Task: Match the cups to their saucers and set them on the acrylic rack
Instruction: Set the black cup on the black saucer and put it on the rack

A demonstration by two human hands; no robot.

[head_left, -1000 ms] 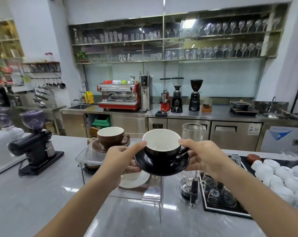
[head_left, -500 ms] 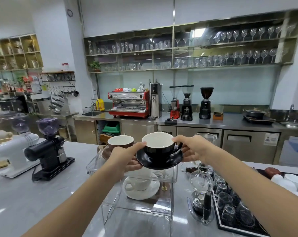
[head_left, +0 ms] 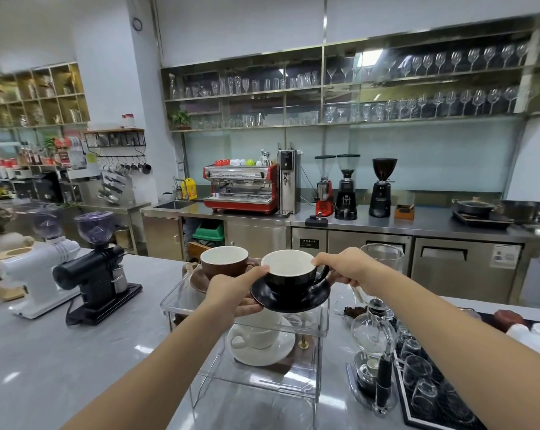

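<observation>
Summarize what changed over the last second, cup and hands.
Both hands, left hand and right hand, carried the black cup on its black saucer forward over the acrylic rack top shelf, beside the brown cup. Grip unchanged; brown and white cup sets stayed put.

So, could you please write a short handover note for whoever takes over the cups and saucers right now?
Left hand: grips the left rim of the black saucer, thumb touching the cup's rim.
Right hand: holds the saucer's right side, next to the handle of the black cup.
Black cup sits on the black saucer, held over the right of the acrylic rack's top tier; I cannot tell if it is touching down.
Done: brown cup on brown saucer, top tier left; white cup on white saucer, lower tier.
Left: set the black pair down beside the brown one and let go.
</observation>
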